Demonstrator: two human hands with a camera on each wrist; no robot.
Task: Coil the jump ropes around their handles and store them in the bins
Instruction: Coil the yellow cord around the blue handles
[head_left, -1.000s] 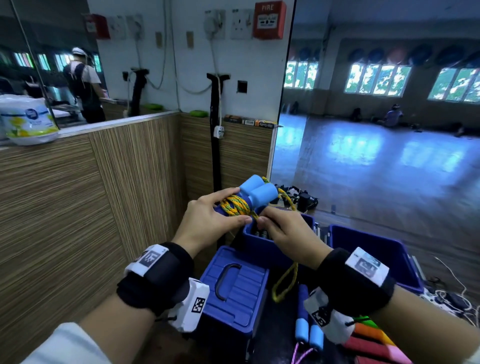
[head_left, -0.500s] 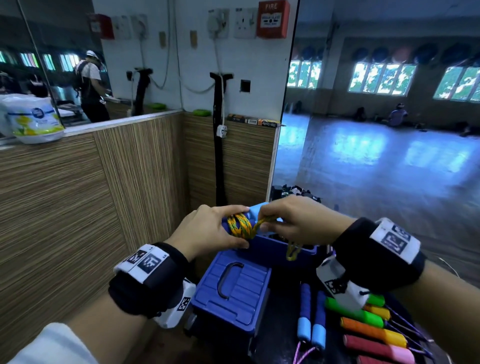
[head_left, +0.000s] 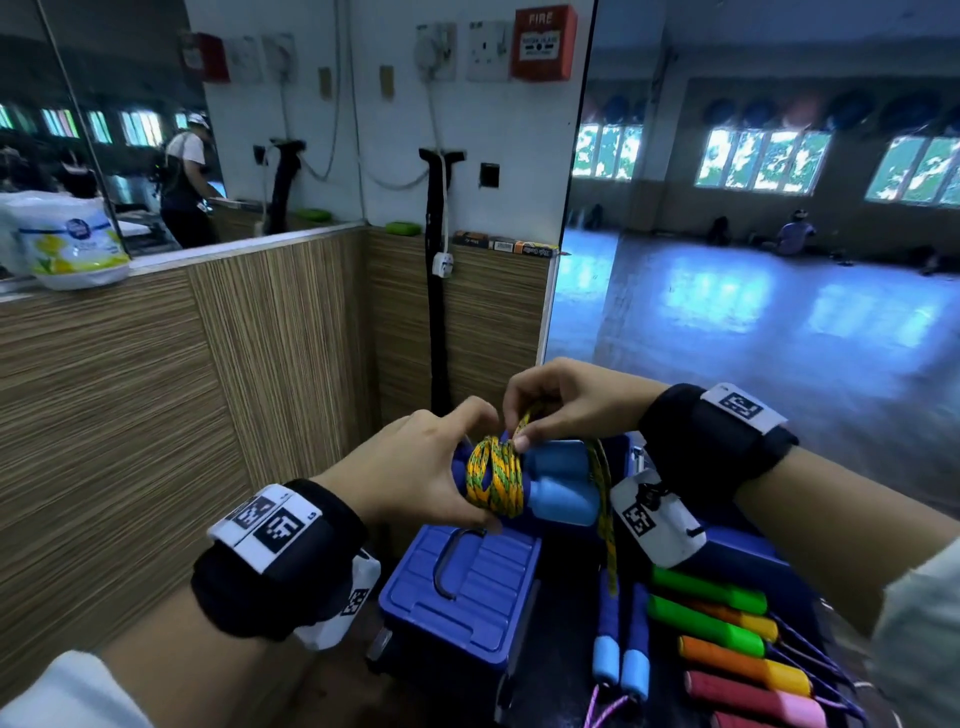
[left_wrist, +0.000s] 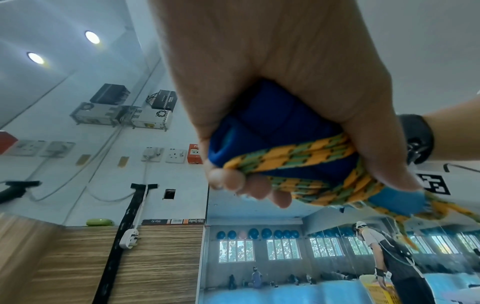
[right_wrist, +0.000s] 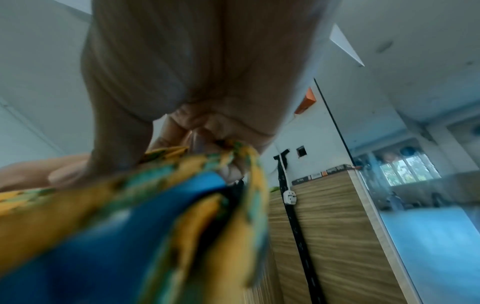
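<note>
From the head camera, the person's left hand (head_left: 415, 467) is wrapped around the pair of blue handles (head_left: 558, 480), thumb under, fingers over the top, clamping them side by side. Several turns of yellow-green rope (head_left: 491, 480) already sit around the handles, just beyond the left fingertips. The right hand (head_left: 566, 402) hovers right above the coil, its fingertips pinching a strand of that rope against the handles; the loose tail hangs down past the light-blue handle ends, beside the right wrist. Below the left hand's knuckles lies a blue bin lid (head_left: 467, 587) with a dark carry handle. Under the right wrist, more jump ropes wait in a row: a blue-handled pair (head_left: 621, 649), green handles (head_left: 706, 608), orange-and-yellow handles (head_left: 743, 662) and pink ones (head_left: 753, 696). A blue bin sits behind the handles, mostly hidden by both hands.

From the left wrist camera, the left hand (left_wrist: 280, 86) is seen from underneath, fingers (left_wrist: 249, 185) curled tight round the dark-blue handles (left_wrist: 280, 127), with the rope (left_wrist: 291, 156) banding across them and passing between the fingertips and the thumb. The rope's free length trails off past the thumb.

From the right wrist camera, everything close is blurred. The right hand (right_wrist: 207, 82) has fingers bunched downward and closed on a yellow-green strand (right_wrist: 246, 164); the blue handle (right_wrist: 130, 236) fills the space below the fingertips.
</note>
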